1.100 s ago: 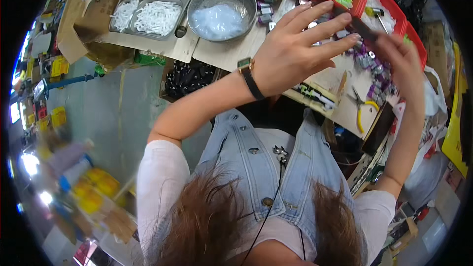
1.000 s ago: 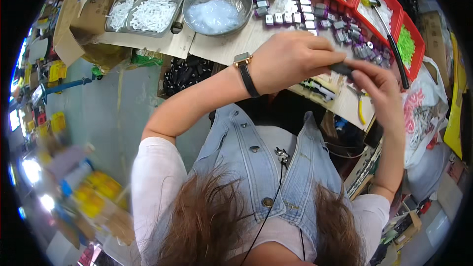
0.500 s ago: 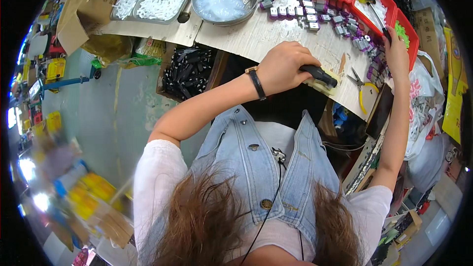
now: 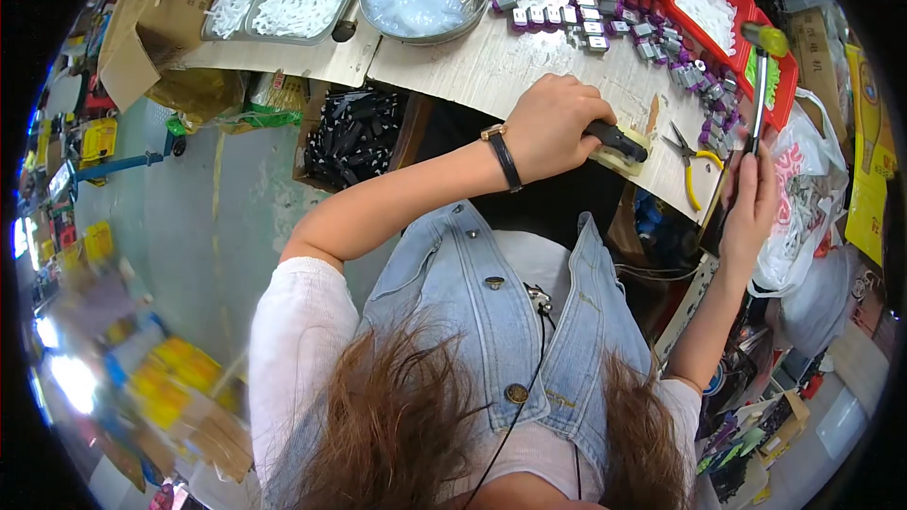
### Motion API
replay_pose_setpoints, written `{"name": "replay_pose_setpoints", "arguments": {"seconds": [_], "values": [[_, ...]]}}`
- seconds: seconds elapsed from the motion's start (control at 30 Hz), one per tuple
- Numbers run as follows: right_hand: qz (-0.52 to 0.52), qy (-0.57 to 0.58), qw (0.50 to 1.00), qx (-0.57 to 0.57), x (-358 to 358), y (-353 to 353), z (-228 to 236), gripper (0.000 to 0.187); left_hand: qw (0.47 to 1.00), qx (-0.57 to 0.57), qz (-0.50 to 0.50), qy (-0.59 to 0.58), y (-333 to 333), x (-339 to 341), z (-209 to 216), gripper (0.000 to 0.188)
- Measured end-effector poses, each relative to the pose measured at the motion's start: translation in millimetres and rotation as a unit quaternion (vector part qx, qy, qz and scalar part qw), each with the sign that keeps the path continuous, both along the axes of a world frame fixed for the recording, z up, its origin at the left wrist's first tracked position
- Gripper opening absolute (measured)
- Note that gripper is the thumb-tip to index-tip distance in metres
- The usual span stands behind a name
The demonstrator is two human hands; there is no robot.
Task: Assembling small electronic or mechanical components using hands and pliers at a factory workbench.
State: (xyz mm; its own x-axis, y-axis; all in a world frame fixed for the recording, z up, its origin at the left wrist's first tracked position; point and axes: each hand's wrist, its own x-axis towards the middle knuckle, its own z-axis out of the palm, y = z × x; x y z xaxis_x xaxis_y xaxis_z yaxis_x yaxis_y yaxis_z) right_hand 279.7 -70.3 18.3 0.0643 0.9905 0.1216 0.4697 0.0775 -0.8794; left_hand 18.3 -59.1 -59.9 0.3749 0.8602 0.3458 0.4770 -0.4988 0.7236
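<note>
My right hand point(image 4: 749, 203), at the right edge of the bench, is closed round the handle of a small hammer point(image 4: 761, 99). The hammer stands up away from me, its yellowish head by the red trays. At the bench's near edge, my left hand point(image 4: 557, 127) grips a black elongated plastic piece point(image 4: 621, 142). That piece rests on a pale yellowish block point(image 4: 631, 166). My fingers hide its left end. Between the two hands lie pliers with yellow handles point(image 4: 696, 175), jaws slightly apart.
Several purple-and-grey metal parts point(image 4: 590, 28) cover the bench's back right. Red trays point(image 4: 735, 0) of green and white pieces stand beyond. A round metal bowl point(image 4: 425, 33) and a grey tray of white pieces point(image 4: 298, 8) stand left. Below is a box of black pieces point(image 4: 354, 137).
My right hand has drawn the hammer back toward me, and its head has swung from over the white-piece tray to the right. My left hand keeps its hold on the black piece.
</note>
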Motion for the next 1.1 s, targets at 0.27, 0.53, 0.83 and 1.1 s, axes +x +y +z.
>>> {"name": "replay_pose_setpoints", "arguments": {"seconds": [0.27,0.53,0.83,1.1], "values": [[0.035,-0.011,0.999,-0.035,-16,-57,-4,0.02,0.999,0.007,-0.014,0.044,4,-2,0,0.051],[0.012,-0.231,0.969,-0.083,-17,-102,-9,0.02,0.972,0.203,-0.01,0.12,-19,-14,-35,0.082],[0.085,-0.35,0.923,-0.137,-16,-88,-44,0.021,0.953,0.271,0.013,0.137,-10,-10,-53,0.076],[0.15,-0.337,0.922,-0.118,-26,-54,-21,0.031,0.945,0.248,0.164,0.137,-33,-8,-52,0.086]]}}
